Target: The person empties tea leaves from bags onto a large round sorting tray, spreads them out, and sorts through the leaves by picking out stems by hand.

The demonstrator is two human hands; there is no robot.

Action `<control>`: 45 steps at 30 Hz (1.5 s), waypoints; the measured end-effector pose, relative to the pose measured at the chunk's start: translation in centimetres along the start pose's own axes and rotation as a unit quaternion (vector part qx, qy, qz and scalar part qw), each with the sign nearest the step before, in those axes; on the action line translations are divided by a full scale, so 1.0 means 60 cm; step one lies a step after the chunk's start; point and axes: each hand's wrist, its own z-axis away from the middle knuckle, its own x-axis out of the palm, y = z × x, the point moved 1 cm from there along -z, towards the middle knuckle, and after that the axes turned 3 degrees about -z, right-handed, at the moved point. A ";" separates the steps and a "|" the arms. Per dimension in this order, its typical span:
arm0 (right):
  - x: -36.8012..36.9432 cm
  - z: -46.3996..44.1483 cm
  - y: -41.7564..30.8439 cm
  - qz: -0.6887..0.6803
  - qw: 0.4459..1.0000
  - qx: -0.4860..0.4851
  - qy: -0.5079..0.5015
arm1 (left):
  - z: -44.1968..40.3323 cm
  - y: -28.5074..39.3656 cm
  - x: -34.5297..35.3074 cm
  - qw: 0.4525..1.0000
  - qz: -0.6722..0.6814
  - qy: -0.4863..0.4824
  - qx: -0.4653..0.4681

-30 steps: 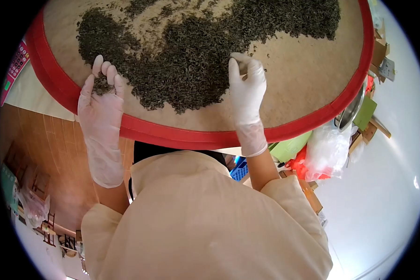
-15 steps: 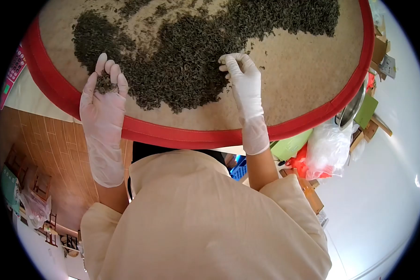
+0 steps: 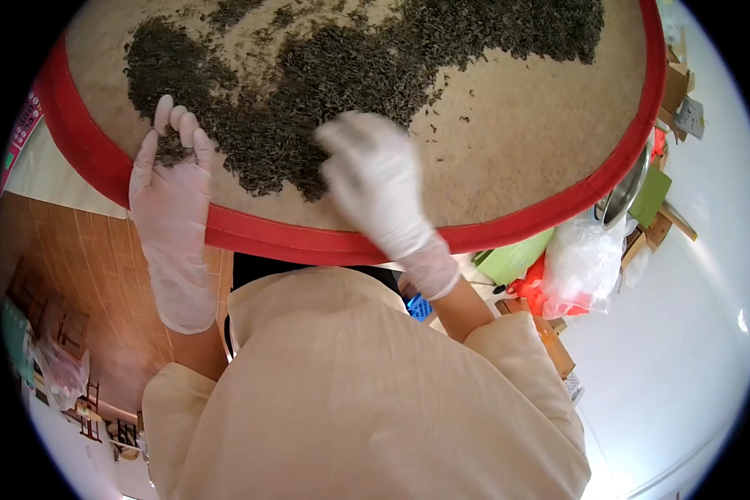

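Observation:
Dark, curled dried tea leaves (image 3: pixel 342 75) lie in a broad, uneven layer on a large round tan tray with a red cloth rim (image 3: pixel 300 243). My left hand (image 3: pixel 173 200), in a white glove, is palm up over the rim at the left. Its fingers curl around a small heap of tea leaves (image 3: pixel 172 151) in the cupped palm. My right hand (image 3: pixel 379 179), also gloved, is above the near edge of the leaf layer. Motion smears its fingers, so whether they pinch anything cannot be made out.
Scattered single leaves (image 3: pixel 464 118) lie on the tray's right part. Beyond the rim at right are a metal bowl (image 3: pixel 625 192), a clear plastic bag (image 3: pixel 587 262) and cardboard pieces (image 3: pixel 675 87). A pink device with buttons (image 3: pixel 23 125) stands at far left.
My right hand has swung left and nearer my body, from the leaf layer's right edge to over its near edge. My left hand has shifted slightly left, still cupping leaves.

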 end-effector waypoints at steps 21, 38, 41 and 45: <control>-0.028 -0.001 0.101 0.173 0.970 0.051 0.163 | 0.003 -0.001 -0.005 1.000 0.000 -0.003 0.009; 0.028 0.114 0.061 -0.054 0.929 0.337 0.145 | -0.006 -0.015 -0.002 0.999 0.004 0.011 -0.039; 0.038 0.102 0.058 -0.055 0.925 0.350 0.139 | -0.004 -0.015 -0.001 0.999 -0.002 0.012 -0.043; 0.044 0.100 0.065 -0.077 0.919 0.360 0.139 | -0.001 -0.015 0.003 0.999 -0.003 0.000 -0.040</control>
